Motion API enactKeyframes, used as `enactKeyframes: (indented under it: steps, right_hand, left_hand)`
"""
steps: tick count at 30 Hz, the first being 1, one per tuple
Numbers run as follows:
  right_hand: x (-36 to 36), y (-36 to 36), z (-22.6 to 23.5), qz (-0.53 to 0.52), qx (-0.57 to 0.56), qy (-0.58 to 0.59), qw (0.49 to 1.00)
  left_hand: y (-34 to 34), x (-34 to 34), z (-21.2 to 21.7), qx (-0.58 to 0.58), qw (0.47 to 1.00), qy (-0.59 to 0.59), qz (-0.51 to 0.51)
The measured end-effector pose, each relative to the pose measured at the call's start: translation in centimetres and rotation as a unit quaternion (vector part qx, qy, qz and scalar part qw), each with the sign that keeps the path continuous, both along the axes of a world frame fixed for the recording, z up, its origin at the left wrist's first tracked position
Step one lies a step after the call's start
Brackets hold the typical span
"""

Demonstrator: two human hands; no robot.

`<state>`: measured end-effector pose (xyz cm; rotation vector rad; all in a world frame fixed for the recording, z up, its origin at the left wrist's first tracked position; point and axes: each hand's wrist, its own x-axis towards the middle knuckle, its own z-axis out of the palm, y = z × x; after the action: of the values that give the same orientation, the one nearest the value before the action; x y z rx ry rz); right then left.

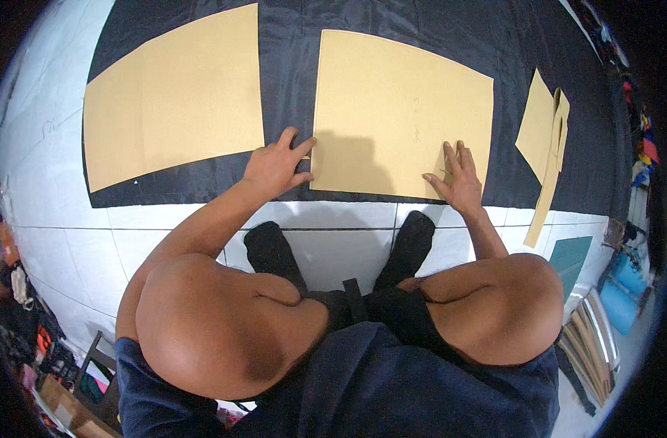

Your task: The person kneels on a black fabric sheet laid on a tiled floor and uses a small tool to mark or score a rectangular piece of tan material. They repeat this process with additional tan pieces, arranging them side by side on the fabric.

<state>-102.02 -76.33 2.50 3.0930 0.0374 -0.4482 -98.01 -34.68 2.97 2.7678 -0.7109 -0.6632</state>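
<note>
Closest to my camera I see the dark navy shirt, well behind both hands, and then the bare knees, the left knee and the right knee. Ahead of them, between the forearms, a pair of black socks stands on the white tiles.

Past the feet, I have the left hand with fingers spread, its thumb and forefinger at the near left edge of a tan panel. I can't tell how hard they press. The right hand lies palm down on the panel's near right part, fingers slightly parted and thumb out to the side. The panel lies flat between the hands and reaches away beyond them, on a black cloth.

Left of the left hand lies a second tan panel, apart from the first. Right of the right hand I see a pointed tan piece and a narrow tan strip, whose near end overhangs the cloth onto the tiles.
</note>
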Motion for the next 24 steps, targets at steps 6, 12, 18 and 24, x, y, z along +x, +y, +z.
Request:
enactKeyframes:
  steps: [6,12,18,24]
  right_hand:
    - [0.0,-0.5,-0.4,0.022,0.048,-0.031,0.998]
    - [0.3,-0.5,-0.5,0.02,0.068,-0.035,0.997]
    - [0.8,-0.2,0.1,0.024,0.049,-0.027,0.998]
    - [1.2,-0.3,0.4,0.032,0.063,-0.026,0.997]
  left_hand:
    - [0.2,-0.2,0.4,0.007,1.0,-0.006,-0.012]
    - [0.3,0.0,0.0,-0.015,1.0,0.015,0.003]
    - [0.5,-0.1,0.4,-0.008,1.0,0.028,0.002]
    - [0.1,-0.1,1.0,0.01,1.0,0.007,-0.011]
